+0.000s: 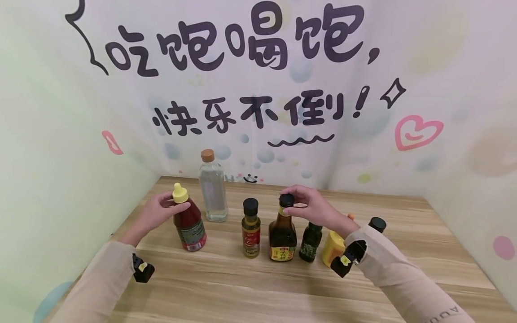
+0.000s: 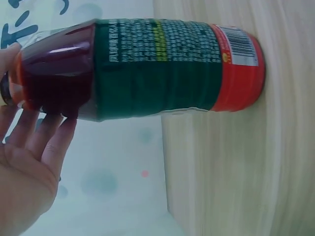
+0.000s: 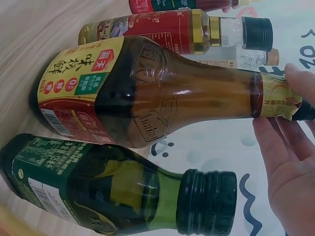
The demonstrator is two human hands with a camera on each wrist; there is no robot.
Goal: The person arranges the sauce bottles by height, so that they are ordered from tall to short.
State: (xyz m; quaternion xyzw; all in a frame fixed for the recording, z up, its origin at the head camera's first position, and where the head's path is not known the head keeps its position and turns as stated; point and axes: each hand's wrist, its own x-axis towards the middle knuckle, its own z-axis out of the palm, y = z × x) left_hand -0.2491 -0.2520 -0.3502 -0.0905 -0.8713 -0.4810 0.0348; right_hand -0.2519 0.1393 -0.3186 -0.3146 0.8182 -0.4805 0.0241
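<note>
My left hand (image 1: 159, 210) holds a squeeze bottle of red sauce (image 1: 190, 231) by its neck, just below the yellow nozzle cap. In the left wrist view its green and red label (image 2: 157, 73) shows, and the base is at the wooden surface. My right hand (image 1: 313, 206) grips the neck of a dark soy sauce bottle (image 1: 282, 240) with a yellow label, which stands upright. The right wrist view shows thumb and fingers round its neck (image 3: 278, 96). A small oil bottle with a red label (image 1: 251, 235) and a dark green bottle (image 1: 310, 244) flank the soy sauce.
A clear bottle with an orange cap (image 1: 212, 193) stands behind the red sauce. Toward the right are a yellow bottle (image 1: 332, 248) and a black-capped bottle (image 1: 377, 224), both partly hidden by the right arm. A printed cloth wall (image 1: 242, 157) borders the wooden table (image 1: 242, 287).
</note>
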